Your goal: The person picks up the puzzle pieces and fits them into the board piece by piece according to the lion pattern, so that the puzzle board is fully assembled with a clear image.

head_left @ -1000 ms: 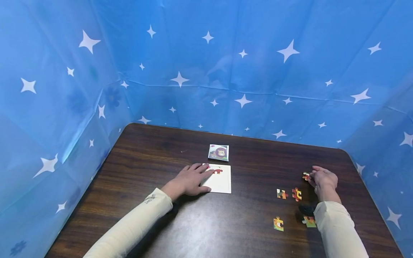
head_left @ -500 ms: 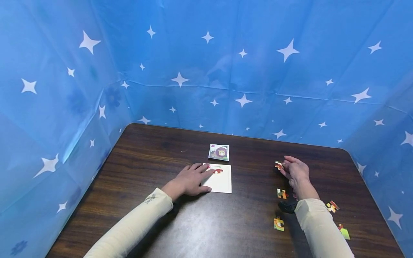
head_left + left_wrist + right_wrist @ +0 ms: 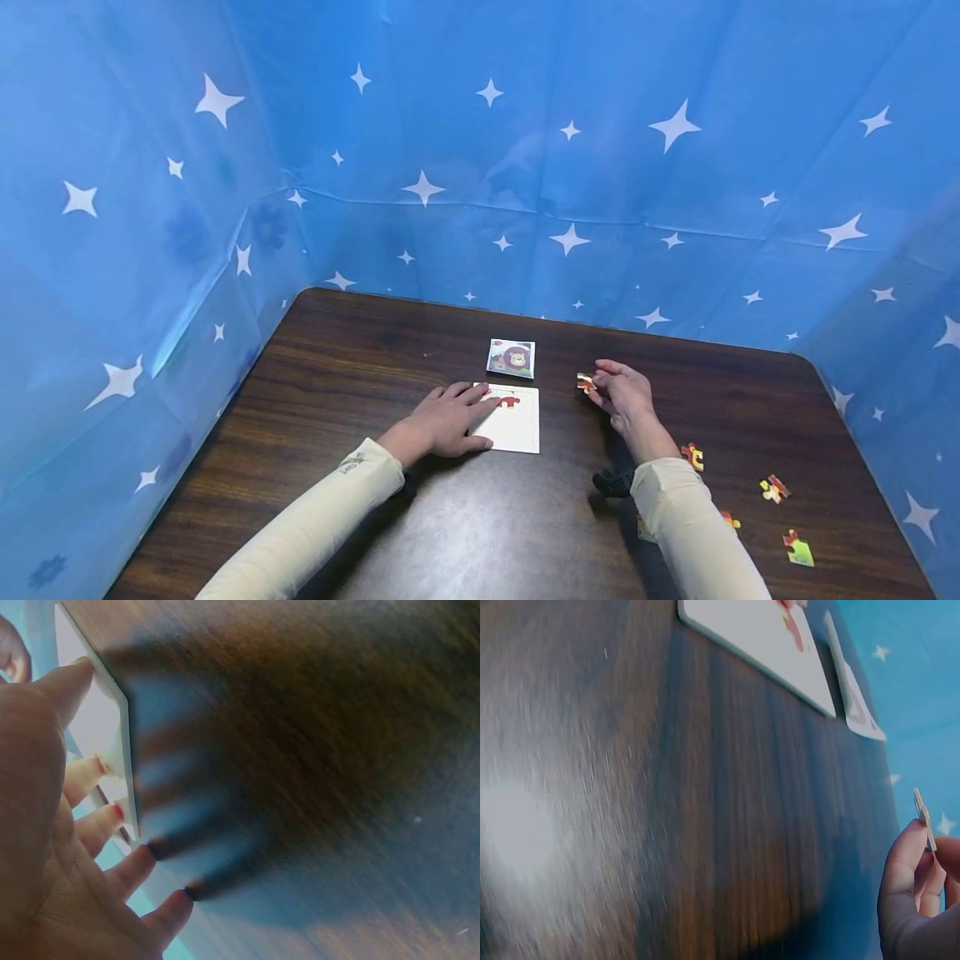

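My left hand (image 3: 444, 421) lies with spread, straight fingers over the left side of a white puzzle board (image 3: 517, 433). Red puzzle pieces (image 3: 510, 402) sit along the board's upper edge, partly hidden under the fingers. In the left wrist view the thumb and two fingertips (image 3: 88, 776) touch the board's edge area. My right hand (image 3: 626, 400) pinches a puzzle piece (image 3: 585, 383) between thumb and finger, to the right of the board. That piece shows edge-on in the right wrist view, held above the tabletop.
A small lion picture card (image 3: 512, 358) lies just behind the board. Several loose puzzle pieces, among them a green one (image 3: 798, 550) and a red-yellow one (image 3: 773, 489), lie at the right of the dark wooden table (image 3: 360, 350). Blue star-printed cloth (image 3: 480, 167) surrounds the table.
My right hand has carried the pinched puzzle piece leftward from the table's right side toward the board. My left hand has stayed in place on the board.
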`<state>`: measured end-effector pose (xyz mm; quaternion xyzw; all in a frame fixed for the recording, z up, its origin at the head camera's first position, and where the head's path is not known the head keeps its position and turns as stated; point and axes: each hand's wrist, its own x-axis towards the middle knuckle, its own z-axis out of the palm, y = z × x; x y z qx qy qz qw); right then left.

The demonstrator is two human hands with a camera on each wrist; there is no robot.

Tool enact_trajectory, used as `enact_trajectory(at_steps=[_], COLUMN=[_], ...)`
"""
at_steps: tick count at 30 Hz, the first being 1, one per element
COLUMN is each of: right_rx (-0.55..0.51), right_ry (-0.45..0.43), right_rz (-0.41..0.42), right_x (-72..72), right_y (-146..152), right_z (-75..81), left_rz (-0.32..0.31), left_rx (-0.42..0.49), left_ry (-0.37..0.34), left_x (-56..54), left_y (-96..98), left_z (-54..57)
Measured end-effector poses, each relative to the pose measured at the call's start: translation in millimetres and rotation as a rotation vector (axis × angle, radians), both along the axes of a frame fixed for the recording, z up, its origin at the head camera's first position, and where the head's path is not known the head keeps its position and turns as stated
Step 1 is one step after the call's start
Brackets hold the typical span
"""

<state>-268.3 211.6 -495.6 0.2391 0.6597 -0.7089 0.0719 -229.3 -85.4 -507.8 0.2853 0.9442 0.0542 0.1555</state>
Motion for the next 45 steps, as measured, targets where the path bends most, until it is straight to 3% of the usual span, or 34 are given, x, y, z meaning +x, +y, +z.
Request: enact_trajectory(at_steps=[32, 45], right_rx=[0.049, 0.219], right_ry=[0.013, 0.056], right_rz=[0.070, 0.057], right_x=[11.4, 16.2], right_y=[-81.6, -96.0], right_z=[-20.8, -21.0], left_rz=[0.012, 0.019], left_rx=[-0.010, -0.012], left_ry=[-0.001, -0.006], left_x=[-1.5, -0.2], left_y=[2.8, 2.6], left_z=[-0.8, -0.7])
